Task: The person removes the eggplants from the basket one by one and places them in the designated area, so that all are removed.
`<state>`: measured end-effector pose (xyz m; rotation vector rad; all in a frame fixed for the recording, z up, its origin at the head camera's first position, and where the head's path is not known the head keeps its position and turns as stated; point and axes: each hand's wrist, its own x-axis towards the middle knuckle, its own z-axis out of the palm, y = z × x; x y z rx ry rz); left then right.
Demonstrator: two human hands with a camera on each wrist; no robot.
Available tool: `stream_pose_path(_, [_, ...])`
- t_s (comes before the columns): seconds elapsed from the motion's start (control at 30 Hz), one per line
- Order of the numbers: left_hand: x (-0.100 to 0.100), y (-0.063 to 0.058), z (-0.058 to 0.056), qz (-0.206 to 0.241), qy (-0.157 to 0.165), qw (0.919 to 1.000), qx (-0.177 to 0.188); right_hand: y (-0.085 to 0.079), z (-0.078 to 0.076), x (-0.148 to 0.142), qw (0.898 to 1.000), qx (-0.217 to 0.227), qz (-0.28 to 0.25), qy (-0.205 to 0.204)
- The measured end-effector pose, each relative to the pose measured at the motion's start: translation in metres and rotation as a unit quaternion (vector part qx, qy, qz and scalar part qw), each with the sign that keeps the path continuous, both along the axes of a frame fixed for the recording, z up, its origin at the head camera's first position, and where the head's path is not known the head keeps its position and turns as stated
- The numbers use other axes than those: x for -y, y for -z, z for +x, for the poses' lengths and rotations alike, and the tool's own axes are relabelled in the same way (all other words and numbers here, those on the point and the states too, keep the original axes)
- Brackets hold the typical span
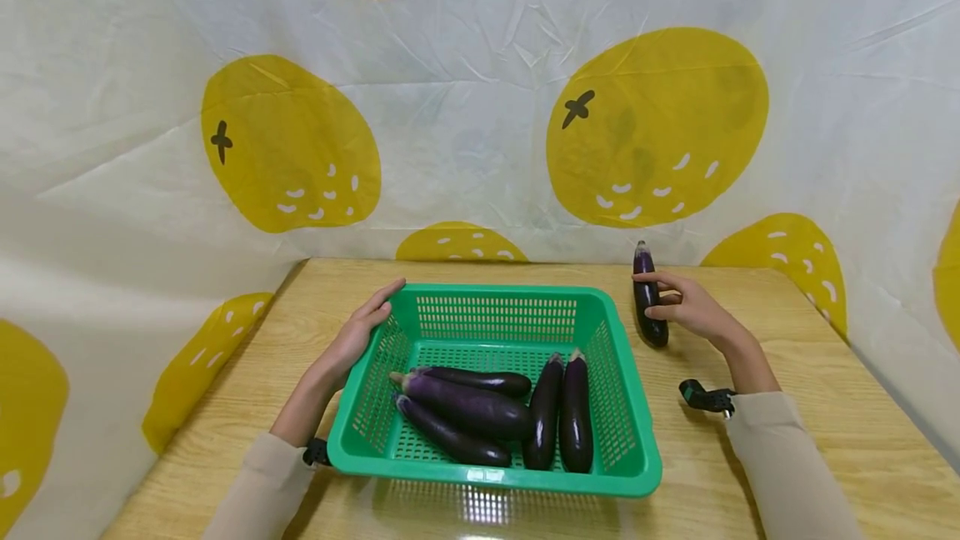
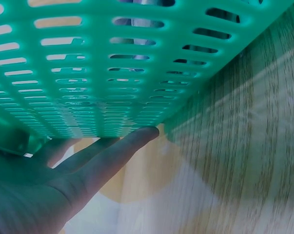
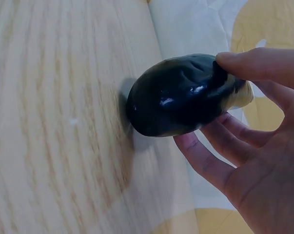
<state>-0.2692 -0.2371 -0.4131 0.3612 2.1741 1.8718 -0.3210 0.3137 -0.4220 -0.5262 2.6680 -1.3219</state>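
A green plastic basket [image 1: 491,477] with slotted walls stands on the table, several glossy dark purple eggplants [image 1: 468,407] lying inside it. At the basket's left side is my left hand [image 1: 352,340], its thumb by the rim. The left wrist view has the fingers [image 2: 112,158] of that hand stretched out straight along the outer wall. To the right of the basket, my right hand [image 1: 693,307] pinches another eggplant [image 1: 643,294] between thumb and fingers. The rounded end of this eggplant [image 3: 171,97] is close to the tabletop; whether it touches I cannot tell.
The wood-grain table [image 1: 750,307] reaches back to a pale curtain [image 1: 465,132] printed with large yellow fruit. Black wrist-camera mounts stick out at both cuffs, the right one [image 1: 705,397] above the tabletop.
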Motion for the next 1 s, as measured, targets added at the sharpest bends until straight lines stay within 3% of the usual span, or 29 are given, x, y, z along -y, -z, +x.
stream_pose_path(0.43, [-0.0007,0.0002,-0.0002,-0.002,-0.003,1.0000,0.002,0.0018,0.0002,-0.0021,0.999,0.010,-0.038,-0.023])
stream_pose_path(1.0, [-0.0001,-0.0001,0.0006,-0.012,-0.011,0.9999,0.005,0.0062,0.0006,-0.0008,1.000,0.001,0.015,0.002])
